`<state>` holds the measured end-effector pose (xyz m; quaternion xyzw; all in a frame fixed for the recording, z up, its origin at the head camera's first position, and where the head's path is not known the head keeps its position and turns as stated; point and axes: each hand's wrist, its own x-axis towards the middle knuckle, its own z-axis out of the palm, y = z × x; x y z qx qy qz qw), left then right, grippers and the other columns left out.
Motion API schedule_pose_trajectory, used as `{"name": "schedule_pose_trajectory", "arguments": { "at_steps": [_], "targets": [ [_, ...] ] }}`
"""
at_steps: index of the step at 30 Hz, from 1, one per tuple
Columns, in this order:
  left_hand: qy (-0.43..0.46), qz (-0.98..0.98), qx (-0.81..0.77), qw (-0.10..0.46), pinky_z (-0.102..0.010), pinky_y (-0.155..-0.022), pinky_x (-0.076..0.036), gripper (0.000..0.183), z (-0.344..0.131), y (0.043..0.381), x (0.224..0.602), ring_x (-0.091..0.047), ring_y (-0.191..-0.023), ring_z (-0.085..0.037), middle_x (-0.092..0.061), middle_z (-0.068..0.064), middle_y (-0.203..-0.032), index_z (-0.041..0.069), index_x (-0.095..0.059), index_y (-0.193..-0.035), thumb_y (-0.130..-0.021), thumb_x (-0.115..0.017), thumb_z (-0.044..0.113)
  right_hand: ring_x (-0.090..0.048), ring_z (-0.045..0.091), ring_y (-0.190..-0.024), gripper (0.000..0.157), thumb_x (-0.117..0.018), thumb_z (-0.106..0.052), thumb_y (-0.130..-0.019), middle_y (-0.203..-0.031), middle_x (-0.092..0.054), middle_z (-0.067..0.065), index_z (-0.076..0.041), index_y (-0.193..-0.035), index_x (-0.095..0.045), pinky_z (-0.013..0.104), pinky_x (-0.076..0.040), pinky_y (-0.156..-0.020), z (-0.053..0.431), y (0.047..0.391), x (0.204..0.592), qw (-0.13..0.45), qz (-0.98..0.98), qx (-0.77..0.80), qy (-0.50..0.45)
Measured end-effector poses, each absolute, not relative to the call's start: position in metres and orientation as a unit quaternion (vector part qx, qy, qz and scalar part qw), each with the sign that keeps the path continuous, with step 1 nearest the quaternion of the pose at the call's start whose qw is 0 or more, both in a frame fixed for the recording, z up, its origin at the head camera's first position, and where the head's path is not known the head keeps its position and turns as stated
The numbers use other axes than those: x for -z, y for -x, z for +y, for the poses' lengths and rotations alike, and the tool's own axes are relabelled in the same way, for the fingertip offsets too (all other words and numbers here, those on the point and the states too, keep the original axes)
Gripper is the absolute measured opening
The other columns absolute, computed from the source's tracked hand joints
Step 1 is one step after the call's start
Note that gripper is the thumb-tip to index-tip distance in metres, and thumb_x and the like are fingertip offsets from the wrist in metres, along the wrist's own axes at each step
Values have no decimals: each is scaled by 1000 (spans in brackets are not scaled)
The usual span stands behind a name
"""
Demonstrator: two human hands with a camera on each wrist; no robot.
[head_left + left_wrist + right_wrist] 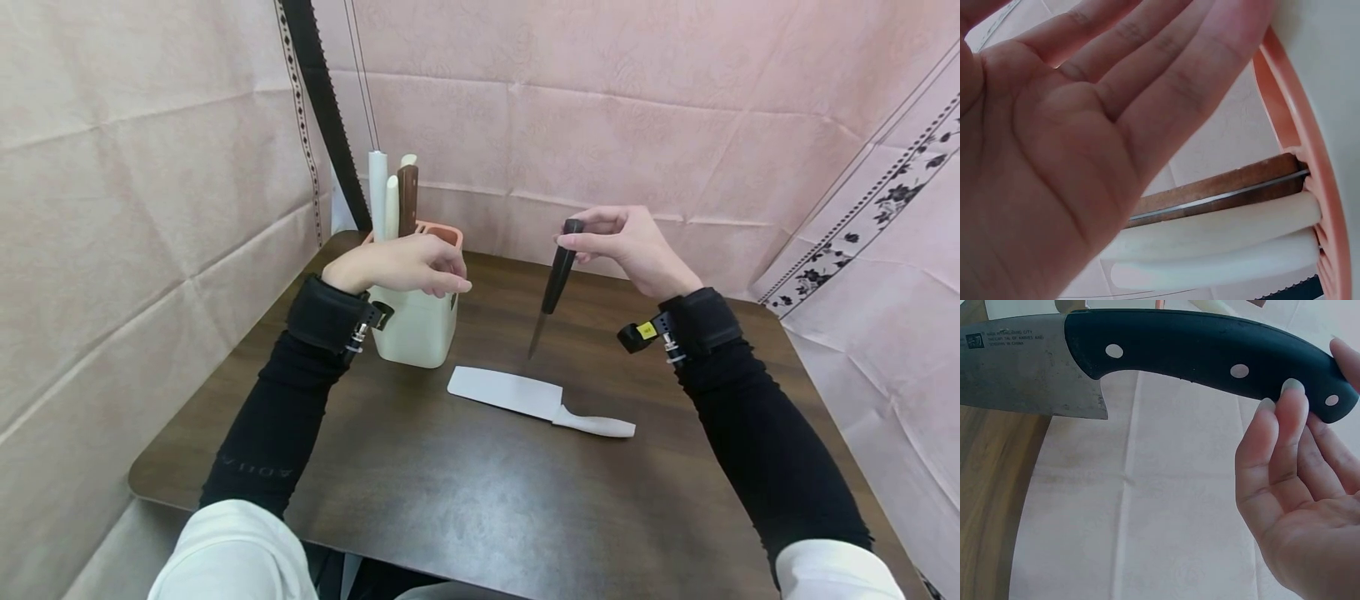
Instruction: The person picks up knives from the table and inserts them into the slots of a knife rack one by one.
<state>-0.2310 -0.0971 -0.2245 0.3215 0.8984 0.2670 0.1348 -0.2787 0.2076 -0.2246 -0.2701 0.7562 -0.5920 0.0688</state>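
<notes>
My right hand [632, 248] pinches the butt end of a black-handled kitchen knife [560, 275], whose blade hangs downward. Three rivets and small print on the steel show in the right wrist view. A white cleaver [508, 392] lies flat on the table, below the hanging knife in the head view. My left hand [405, 265], holding nothing, is at the front of a cream knife block [415, 337] with a pink top. Its fingers [1179, 87] are stretched out close to the block's rim; contact is uncertain. Several handles, white and brown [407, 200], stand up from the block's slots.
Beneath everything is a dark brown wooden table [420, 475] with a rounded left corner. Pale pink cloth [585, 125] hangs behind and on both sides. A black toothed strip [326, 108] runs down the cloth behind the block. A camera is strapped to each wrist.
</notes>
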Motion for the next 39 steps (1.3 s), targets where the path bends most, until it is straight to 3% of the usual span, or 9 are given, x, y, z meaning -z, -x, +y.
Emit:
{"name": "schedule_pose_trajectory", "arguments": {
  "at_steps": [7,17,24,28,39],
  "targets": [
    [-330,900,-256,128,-43,-79,-53,29,-92,231,226,-61,-85,-29,-67,-16,-94,0,-59,-107,-91,-57,24,-59,17,-63,37,-72,-19,-79,-81,-74,-3,4,-107,-63,31,-49,-78,204,277,223,66,761,588,266],
    [-316,904,-253,136,-41,-79,-52,33,-82,232,228,-62,-86,-29,-68,-15,-95,1,-55,-113,-91,-57,26,-59,21,-66,38,-74,-16,-77,-80,-74,-3,7,-105,-63,26,-55,-67,198,279,223,52,747,608,264],
    [-313,907,-248,136,-41,-80,-52,36,-77,231,228,-61,-83,-22,-68,-15,-97,0,-54,-115,-90,-58,26,-60,20,-63,39,-74,-15,-76,-79,-74,-3,8,-104,-62,25,-56,-66,194,278,222,50,742,614,265],
    [-318,905,-248,133,-41,-80,-52,36,-75,231,229,-61,-83,-22,-68,-15,-97,1,-54,-116,-90,-58,26,-60,20,-63,45,-75,-16,-76,-79,-74,-4,11,-108,-59,29,-56,-68,192,277,222,48,745,612,261],
    [-325,908,-237,120,-41,-80,-53,36,-66,233,231,-61,-86,-23,-68,-16,-101,1,-55,-116,-89,-58,27,-61,21,-63,44,-74,-19,-76,-79,-74,-5,9,-107,-61,28,-57,-67,186,276,221,42,753,603,261]
  ]
}}
